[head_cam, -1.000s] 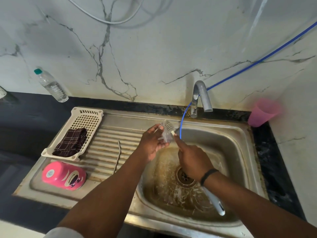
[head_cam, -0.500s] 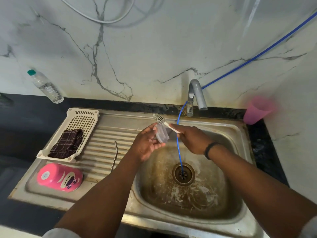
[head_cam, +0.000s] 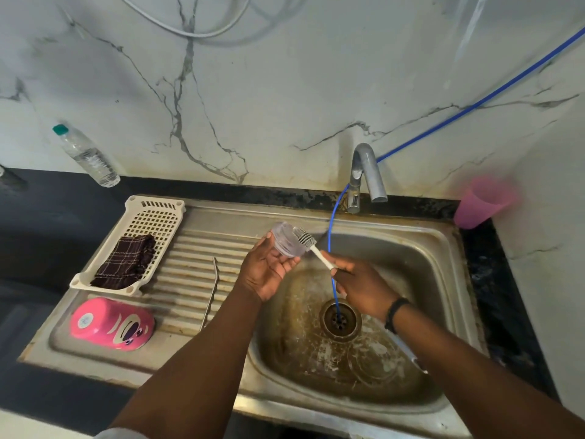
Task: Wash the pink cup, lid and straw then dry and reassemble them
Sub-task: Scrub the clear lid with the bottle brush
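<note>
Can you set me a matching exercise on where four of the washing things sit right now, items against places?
Items:
1. pink cup
2. clear lid
3. brush
4. metal straw

Places:
A. held in the left hand over the sink
B. lying on its side on the drainboard, near the front left corner
C. lying along the drainboard ridges
D. held by its handle in the right hand, bristles against the lid

Pairs: 1-B, 2-A, 3-D, 4-C
</note>
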